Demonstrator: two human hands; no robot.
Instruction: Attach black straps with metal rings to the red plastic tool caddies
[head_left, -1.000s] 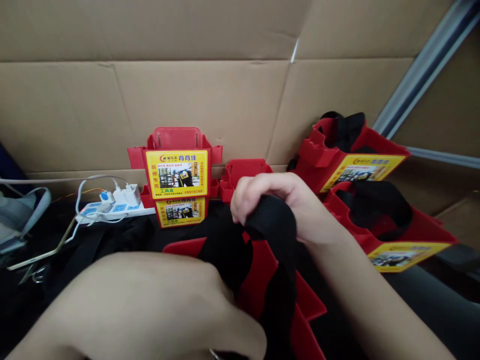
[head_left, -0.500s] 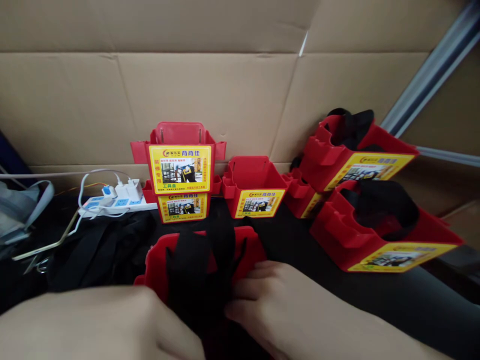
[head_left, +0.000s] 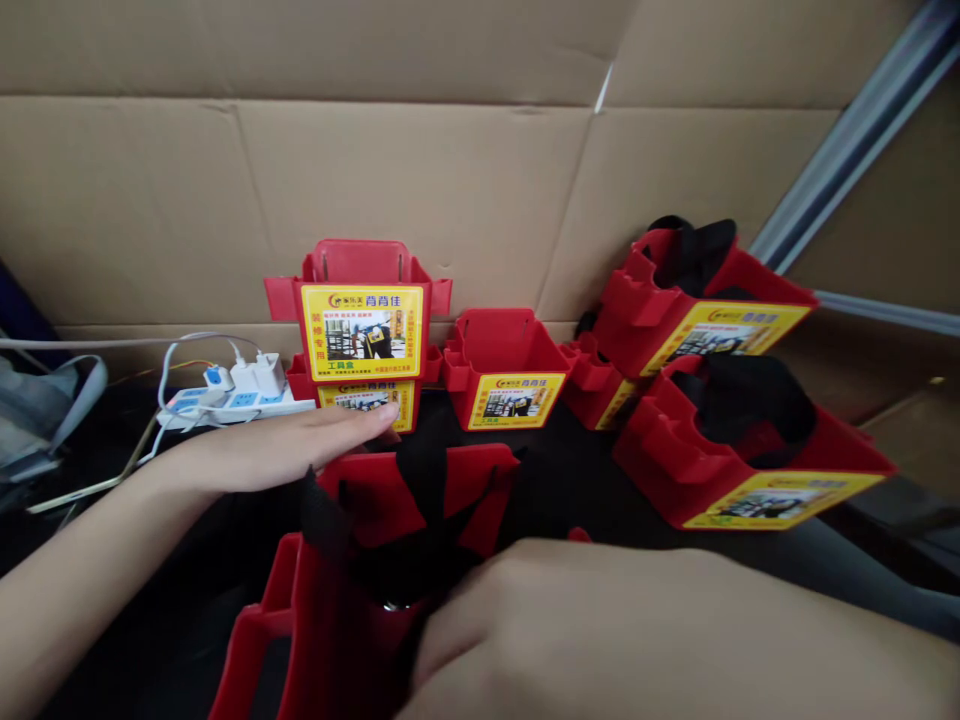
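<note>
Close in front of me stands a red plastic tool box with black webbing straps over its back wall and inside it. My left hand reaches behind that back wall at the left, its fingers stretched out to the right. My right hand dips over the right side of the box, back of the hand up; its fingertips are hidden, so I cannot see what they touch. A small shiny spot shows in the dark inside of the box.
Two stacked red boxes with yellow labels stand at the back, beside a single box. More boxes with straps are at the right. A white power strip with plugs lies left. Cardboard forms the back wall.
My left hand has moved forward from the near left to behind the box's back wall. More of the box's left side shows. My right hand has come nearer and lower.
</note>
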